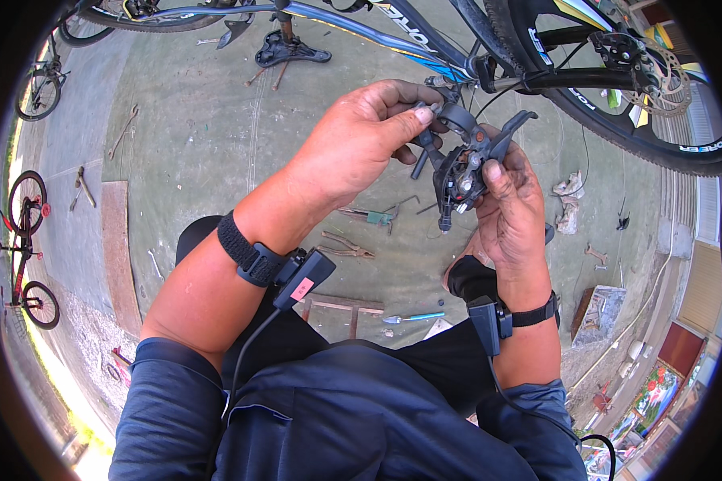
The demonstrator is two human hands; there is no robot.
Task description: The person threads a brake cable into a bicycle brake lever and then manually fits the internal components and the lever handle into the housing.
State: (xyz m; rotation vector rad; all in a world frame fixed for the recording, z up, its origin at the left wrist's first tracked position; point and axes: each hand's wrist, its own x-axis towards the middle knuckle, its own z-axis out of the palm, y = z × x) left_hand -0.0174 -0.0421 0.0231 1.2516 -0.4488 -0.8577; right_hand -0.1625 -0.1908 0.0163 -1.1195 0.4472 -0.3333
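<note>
Held up in front of me is a black bicycle shifter with a lever [462, 175], its inner mechanism exposed and a round clamp ring at its top. My left hand [373, 128] pinches its left part near the clamp between thumb and fingers. My right hand [512, 200] grips the body from the right, thumb on its side and fingers mostly hidden behind. Just beyond is an upside-down bicycle, its blue-black frame [377, 32] running across the top and its saddle [293, 56] on the floor. Its tyred wheel [598, 120] and brake disc [672, 80] are at the upper right.
On the green floor below my hands lie pliers [346, 245], a green-handled tool [373, 216] and a blue-handled tool [417, 317]. A wrench [123, 132] and a hammer [85, 188] are at the left. Crumpled rags [568, 204] lie at the right. Another bicycle [24, 248] stands far left.
</note>
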